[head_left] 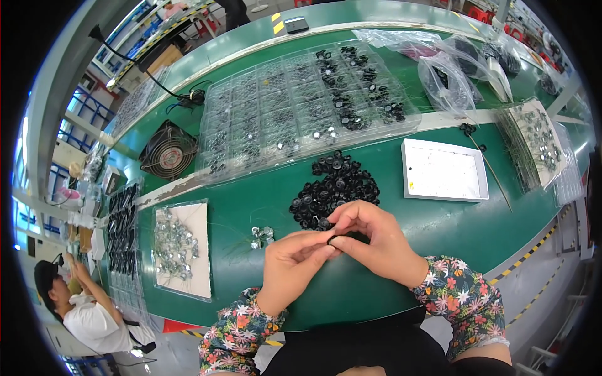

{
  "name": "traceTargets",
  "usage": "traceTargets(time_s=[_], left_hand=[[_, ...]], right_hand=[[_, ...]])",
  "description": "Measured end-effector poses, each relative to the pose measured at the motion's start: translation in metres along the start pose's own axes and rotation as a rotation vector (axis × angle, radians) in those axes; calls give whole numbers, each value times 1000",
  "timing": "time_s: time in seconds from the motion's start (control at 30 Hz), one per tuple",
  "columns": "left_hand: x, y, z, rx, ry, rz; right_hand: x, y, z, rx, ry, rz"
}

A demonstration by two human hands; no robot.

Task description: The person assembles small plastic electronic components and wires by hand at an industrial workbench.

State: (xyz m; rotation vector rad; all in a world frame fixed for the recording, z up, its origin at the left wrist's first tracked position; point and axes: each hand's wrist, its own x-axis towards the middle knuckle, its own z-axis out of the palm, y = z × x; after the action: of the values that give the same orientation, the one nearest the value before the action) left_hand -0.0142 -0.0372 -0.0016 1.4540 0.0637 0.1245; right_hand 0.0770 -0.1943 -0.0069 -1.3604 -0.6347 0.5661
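Observation:
My left hand (293,262) and my right hand (380,243) meet above the near part of the green table, fingertips together. Between them they pinch a small dark, round-edged part (332,239), mostly covered by the fingers. Just beyond my fingers lies a heap of small black round plastic parts (342,185). Left of the heap is a little cluster of clear, shiny round pieces (262,237) with thin wire-like strands. Farther left, many similar clear pieces (172,247) lie on a white-based tray (202,266).
A large clear compartment tray (301,152) spans the back, partly filled with black parts. A shallow white box (445,172) and a thin stick (500,182) lie right. A black fan (168,152) stands back left; plastic bags (448,81) lie back right. Another person (91,313) sits left.

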Motion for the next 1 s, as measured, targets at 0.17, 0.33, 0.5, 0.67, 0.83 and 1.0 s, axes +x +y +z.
traceTargets(time_s=[0.17,0.33,0.5,0.67,0.83,1.0], left_hand=[[4,-9,-5,-20,29,11],[3,-5,-2,-25,33,-7],[1,-5,9,161,154,72],[4,-9,10,288,143,85],[2,-14,8,213,147,39],[1,-18,10,192,151,21]], right_hand=[[0,-3,1,-305,70,-203],[0,-4,3,-451,141,-286],[-3,-5,10,-647,202,-370],[-3,0,13,-705,230,-385],[-1,-1,16,-654,205,-361],[-2,-1,15,-619,179,-344]])
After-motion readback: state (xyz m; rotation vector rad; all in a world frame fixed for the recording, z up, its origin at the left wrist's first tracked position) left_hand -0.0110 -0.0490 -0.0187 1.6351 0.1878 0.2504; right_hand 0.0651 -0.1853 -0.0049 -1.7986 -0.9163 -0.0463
